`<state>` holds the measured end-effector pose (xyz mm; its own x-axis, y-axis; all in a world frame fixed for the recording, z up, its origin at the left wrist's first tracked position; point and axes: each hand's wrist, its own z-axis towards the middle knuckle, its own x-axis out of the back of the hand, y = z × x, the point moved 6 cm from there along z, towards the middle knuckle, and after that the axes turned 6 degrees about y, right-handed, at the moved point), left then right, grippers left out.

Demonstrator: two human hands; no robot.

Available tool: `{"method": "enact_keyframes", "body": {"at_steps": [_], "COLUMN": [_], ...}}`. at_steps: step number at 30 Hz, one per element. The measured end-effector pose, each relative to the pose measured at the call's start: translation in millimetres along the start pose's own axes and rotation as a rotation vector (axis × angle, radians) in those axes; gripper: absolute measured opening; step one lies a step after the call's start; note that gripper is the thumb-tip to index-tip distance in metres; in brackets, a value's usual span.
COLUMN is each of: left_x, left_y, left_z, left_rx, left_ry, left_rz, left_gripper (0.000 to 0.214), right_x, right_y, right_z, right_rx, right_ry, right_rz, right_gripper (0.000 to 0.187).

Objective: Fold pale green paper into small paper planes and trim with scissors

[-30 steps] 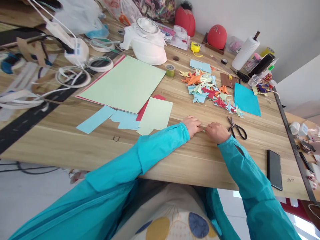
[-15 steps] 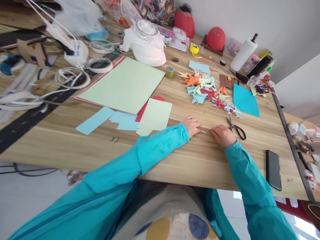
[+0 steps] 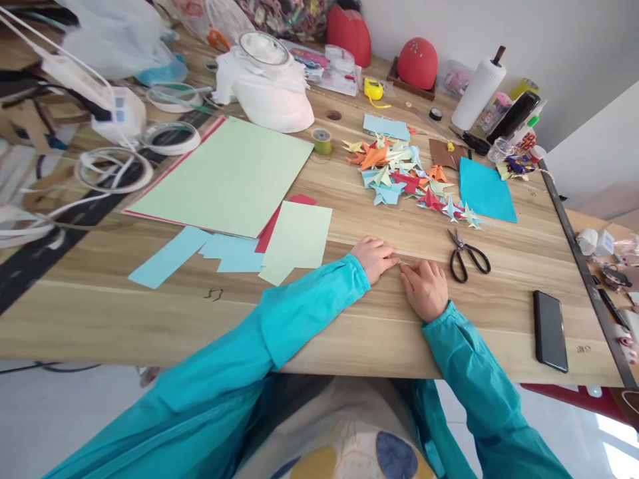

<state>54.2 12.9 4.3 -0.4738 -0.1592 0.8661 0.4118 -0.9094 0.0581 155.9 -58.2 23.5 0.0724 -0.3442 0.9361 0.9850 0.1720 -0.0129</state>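
Note:
My left hand (image 3: 373, 259) rests on the wooden table, its fingers pressed together on a small pale folded piece of paper (image 3: 402, 262). My right hand (image 3: 425, 288) meets it there, thumb and forefinger closed on the paper's right end. Most of the small piece is hidden by the fingertips. Black-handled scissors (image 3: 465, 256) lie spread apart, right of my right hand. Beyond both hands is a heap of small folded paper figures (image 3: 394, 166) in orange, red, pale green, yellow and light blue.
Pale green sheets (image 3: 227, 173) and light blue strips (image 3: 170, 256) lie to the left. A turquoise square (image 3: 486, 189) is at the right, with a phone (image 3: 550, 330) near the front. A spool (image 3: 322, 141), tape measure (image 3: 373, 90) and white roll (image 3: 478, 93) stand farther back.
My right hand has moved left, closing the gap to my left hand and reaching the small paper. The scissors, partly covered before, show fully. The whole view has shifted slightly.

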Motion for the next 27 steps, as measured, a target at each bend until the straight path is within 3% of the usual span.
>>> {"method": "enact_keyframes", "body": {"at_steps": [11, 27], "left_x": [-1.5, -2.9], "left_y": [-3.3, -4.4], "left_z": [-4.9, -5.3], "left_rx": [-0.045, -0.030], "left_ry": [0.107, 0.087], "left_rz": [-0.064, -0.082], "left_gripper": [0.024, 0.032], "right_x": [0.4, -2.5], "right_y": [4.9, 7.6], "right_z": [-0.9, -2.4], "right_rx": [-0.059, -0.055], "right_ry": [0.007, -0.013], "right_rz": [0.074, 0.089], "right_gripper": [0.024, 0.025]}}
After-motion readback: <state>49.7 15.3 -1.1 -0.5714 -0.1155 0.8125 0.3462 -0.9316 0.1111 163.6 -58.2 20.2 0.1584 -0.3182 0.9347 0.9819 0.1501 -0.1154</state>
